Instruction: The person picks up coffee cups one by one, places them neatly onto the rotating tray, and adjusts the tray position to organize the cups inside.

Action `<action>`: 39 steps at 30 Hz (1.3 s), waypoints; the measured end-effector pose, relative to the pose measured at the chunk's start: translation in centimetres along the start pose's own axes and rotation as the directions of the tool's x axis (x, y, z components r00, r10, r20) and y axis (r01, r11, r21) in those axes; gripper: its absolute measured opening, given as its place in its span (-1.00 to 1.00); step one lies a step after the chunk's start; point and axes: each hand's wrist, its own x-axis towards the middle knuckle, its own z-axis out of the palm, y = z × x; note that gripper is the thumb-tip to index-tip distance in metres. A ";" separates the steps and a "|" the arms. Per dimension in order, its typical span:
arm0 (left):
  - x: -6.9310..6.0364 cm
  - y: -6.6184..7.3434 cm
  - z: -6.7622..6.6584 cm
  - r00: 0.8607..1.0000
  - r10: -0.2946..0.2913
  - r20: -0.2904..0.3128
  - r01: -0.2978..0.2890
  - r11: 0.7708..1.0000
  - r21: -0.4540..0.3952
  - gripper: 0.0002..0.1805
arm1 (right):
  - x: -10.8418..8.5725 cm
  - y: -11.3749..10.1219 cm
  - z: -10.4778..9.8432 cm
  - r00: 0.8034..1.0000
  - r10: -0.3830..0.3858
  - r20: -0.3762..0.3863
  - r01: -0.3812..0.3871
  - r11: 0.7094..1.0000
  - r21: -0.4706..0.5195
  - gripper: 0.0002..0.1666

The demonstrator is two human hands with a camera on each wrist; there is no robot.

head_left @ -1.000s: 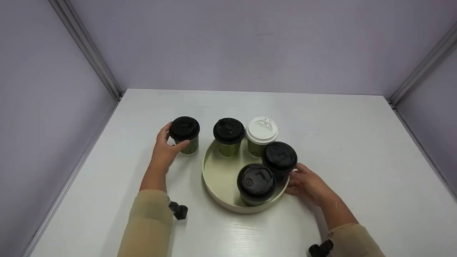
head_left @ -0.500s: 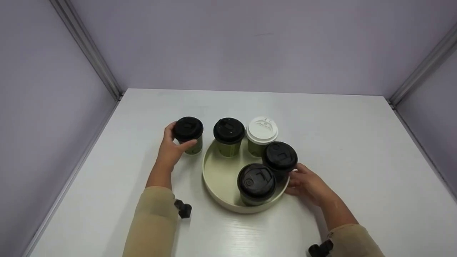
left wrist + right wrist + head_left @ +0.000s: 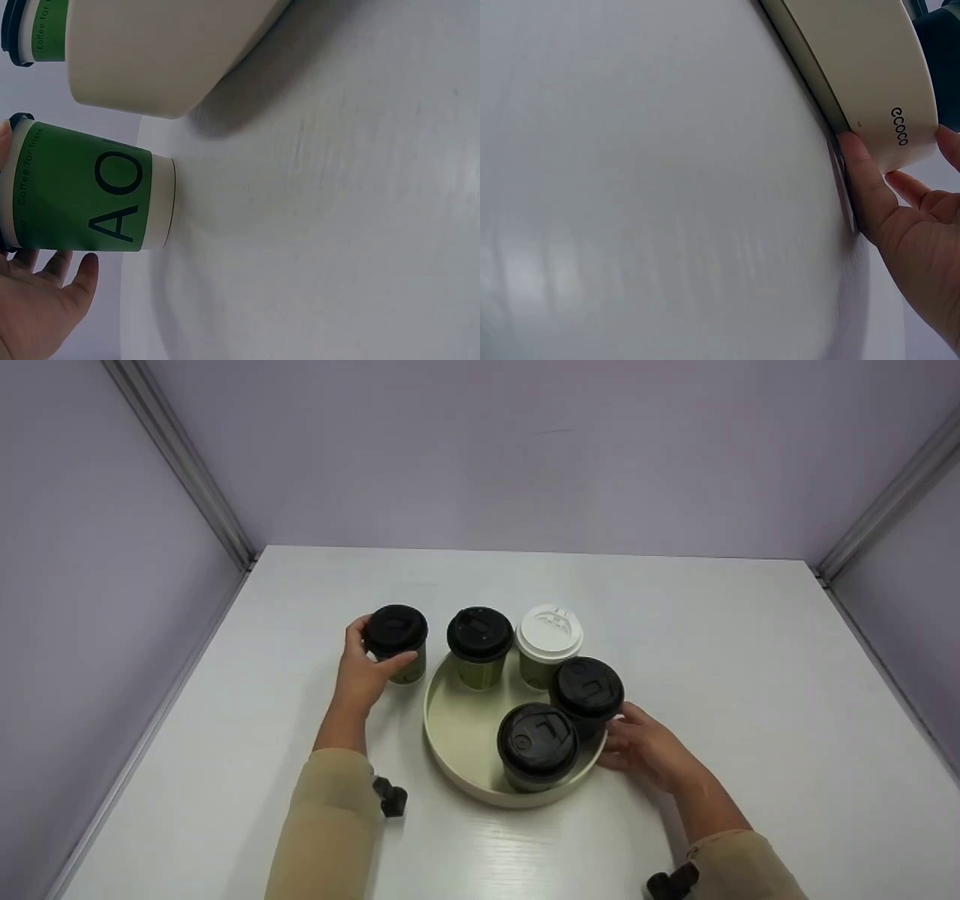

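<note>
My left hand holds a paper coffee cup with a green sleeve and a black lid. Thumb and fingers lie on either side of it, and it stands upright on the table left of a round cream tray. At the tray's right side my right hand grips the outer wall, with one digit low by the base in the right wrist view. On the tray stand three black-lidded cups, at the back left, right and front, and a white-lidded cup.
White table surface spreads around the tray. Pale panels rise behind and on both sides, with metal corner posts. The left-hand cup stands close to the tray's rim, with a narrow gap between.
My left hand and its cup have moved a little to the right, toward the tray, mostly in the first half second. The tray, its cups and my right hand have stayed in place.
</note>
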 end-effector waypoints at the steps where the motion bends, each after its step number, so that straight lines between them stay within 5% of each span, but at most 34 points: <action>1: 0.1 -0.1 0.0 1.000 0.004 -0.004 -0.004 1.000 -0.001 -0.04 | 0.0 0.0 0.0 1.000 0.002 -0.001 -0.002 1.000 0.000 -0.40; 13: -0.3 -0.2 0.2 0.998 0.039 -0.051 -0.039 0.999 0.002 -0.06 | 0.1 0.1 0.0 1.000 -0.003 0.006 0.003 1.000 0.004 -0.38; 23: -1.0 0.4 -1.0 0.999 0.006 -0.037 -0.006 1.000 -0.006 0.01 | 0.1 -0.1 -0.1 1.000 0.007 -0.021 -0.008 0.999 -0.048 -0.40; 39: -3.2 3.5 -3.2 0.995 0.046 0.092 -0.042 0.998 -0.053 -0.02 | 0.4 -0.3 -0.2 1.000 0.023 -0.011 -0.023 1.000 -0.015 -0.34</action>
